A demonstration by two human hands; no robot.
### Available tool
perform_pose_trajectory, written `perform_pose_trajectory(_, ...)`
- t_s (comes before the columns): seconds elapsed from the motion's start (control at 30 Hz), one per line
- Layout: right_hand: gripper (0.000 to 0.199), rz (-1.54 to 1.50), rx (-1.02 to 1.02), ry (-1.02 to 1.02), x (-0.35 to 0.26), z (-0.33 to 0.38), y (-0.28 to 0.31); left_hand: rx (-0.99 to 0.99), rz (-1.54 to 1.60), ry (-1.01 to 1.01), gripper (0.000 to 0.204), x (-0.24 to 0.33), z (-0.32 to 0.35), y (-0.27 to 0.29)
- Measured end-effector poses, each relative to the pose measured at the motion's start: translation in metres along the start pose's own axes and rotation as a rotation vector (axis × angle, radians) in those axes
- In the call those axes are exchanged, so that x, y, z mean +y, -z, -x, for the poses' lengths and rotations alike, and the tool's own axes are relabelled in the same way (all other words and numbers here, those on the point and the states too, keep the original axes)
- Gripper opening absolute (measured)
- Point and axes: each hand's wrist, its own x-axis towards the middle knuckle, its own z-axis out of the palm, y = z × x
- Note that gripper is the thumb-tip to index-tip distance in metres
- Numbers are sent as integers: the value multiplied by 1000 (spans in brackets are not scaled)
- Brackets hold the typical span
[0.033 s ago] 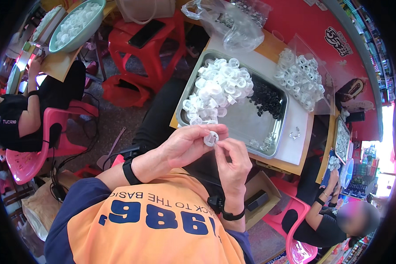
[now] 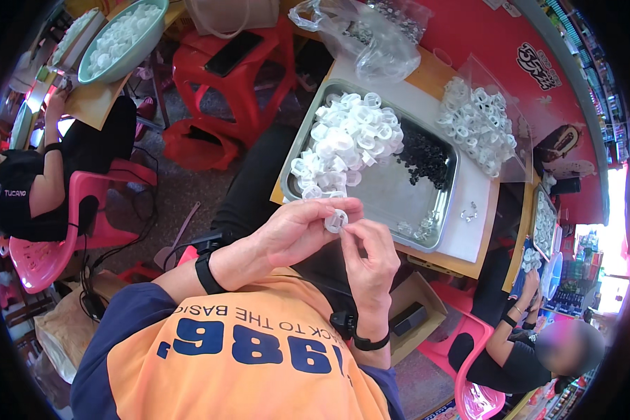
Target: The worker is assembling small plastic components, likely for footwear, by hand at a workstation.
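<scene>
My left hand (image 2: 294,229) pinches a small round white plastic piece (image 2: 336,221) between thumb and fingers, its open face with inner ribs turned up. Close against the piece's lower edge, my right hand (image 2: 369,257) has thumb and forefinger pressed together; whatever they grip is too small to make out. Just beyond both hands lies a metal tray (image 2: 378,203). A heap of white plastic ring-shaped pieces (image 2: 346,143) fills its left side. Small black parts (image 2: 425,159) lie in its far right area, and tiny clear parts (image 2: 421,228) gather near its close right corner.
Right of the tray lies a clear bag of white rings (image 2: 477,126); another plastic bag (image 2: 381,59) sits behind. A red stool (image 2: 231,70) bears a phone. An open cardboard box (image 2: 416,308) stands below right. People sit at the left and right.
</scene>
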Motion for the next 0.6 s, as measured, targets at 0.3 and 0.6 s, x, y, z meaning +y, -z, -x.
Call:
perform_pose_trajectory(0.3, 15, 186, -150, 140, 2, -3, 2, 11, -27, -12, 34, -5, 0, 9)
perform_pose_trajectory(0.6, 16, 318, -145, 230, 2, -1, -2, 84, -67, -58, 36, -9, 0, 3)
